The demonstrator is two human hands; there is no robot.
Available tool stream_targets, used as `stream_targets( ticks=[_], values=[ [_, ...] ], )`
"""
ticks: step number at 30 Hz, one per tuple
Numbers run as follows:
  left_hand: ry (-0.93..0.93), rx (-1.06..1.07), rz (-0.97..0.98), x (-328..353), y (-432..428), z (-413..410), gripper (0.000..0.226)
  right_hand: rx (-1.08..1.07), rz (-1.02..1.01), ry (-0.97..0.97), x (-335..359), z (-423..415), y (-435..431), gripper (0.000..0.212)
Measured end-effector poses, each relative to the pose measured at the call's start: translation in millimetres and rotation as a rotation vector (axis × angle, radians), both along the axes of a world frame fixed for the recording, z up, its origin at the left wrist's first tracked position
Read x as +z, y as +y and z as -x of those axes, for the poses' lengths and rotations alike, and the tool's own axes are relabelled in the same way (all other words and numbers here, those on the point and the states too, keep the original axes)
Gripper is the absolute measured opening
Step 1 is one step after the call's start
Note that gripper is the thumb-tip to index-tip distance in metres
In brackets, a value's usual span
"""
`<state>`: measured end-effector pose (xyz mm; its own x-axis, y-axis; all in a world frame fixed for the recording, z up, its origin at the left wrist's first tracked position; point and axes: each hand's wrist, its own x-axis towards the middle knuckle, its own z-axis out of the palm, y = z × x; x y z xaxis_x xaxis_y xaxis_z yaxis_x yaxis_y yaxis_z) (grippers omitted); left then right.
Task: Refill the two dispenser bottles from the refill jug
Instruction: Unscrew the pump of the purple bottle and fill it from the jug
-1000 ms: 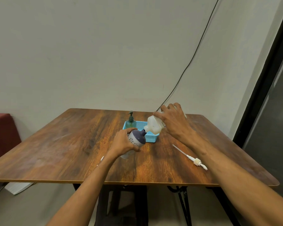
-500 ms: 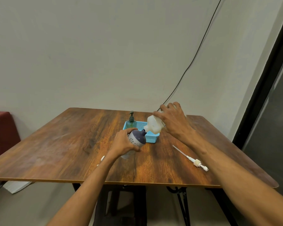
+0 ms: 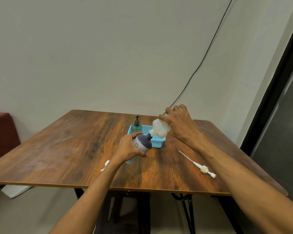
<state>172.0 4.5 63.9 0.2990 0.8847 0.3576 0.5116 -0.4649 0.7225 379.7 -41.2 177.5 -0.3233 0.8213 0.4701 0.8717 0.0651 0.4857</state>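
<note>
**Pouring from the jug into the purple bottle**

The left hand (image 3: 128,147) curls its fingers round the purple bottle (image 3: 141,144) at the middle of the table (image 3: 75,149). The bottle's long axis leans, with the neck pointing up and right. The refill jug (image 3: 159,130), gripped by the right hand (image 3: 179,125), slants with its mouth down-left, at that neck. A good pour probably needs a slow tilt, with both openings together.
</note>
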Motion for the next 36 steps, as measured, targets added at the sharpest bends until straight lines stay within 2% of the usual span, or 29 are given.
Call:
stream_targets(
  ticks=[15, 26, 36],
  values=[
    [-0.049, 0.003, 0.008, -4.5, -2.1, -0.8, 0.080, 0.023, -0.006, -0.013, 4.4, 3.0, 0.1, 0.047],
    [-0.083, -0.001, 0.008, -4.3, -3.8, 0.3, 0.080, 0.026, 0.000, -0.045, 5.7, 5.4, 2.5, 0.056],
    [-0.107, -0.005, 0.028, -7.9, -5.4, -0.7, 0.080, 0.023, 0.019, -0.083, 8.8, 9.2, 0.0, 0.052]
  ],
)
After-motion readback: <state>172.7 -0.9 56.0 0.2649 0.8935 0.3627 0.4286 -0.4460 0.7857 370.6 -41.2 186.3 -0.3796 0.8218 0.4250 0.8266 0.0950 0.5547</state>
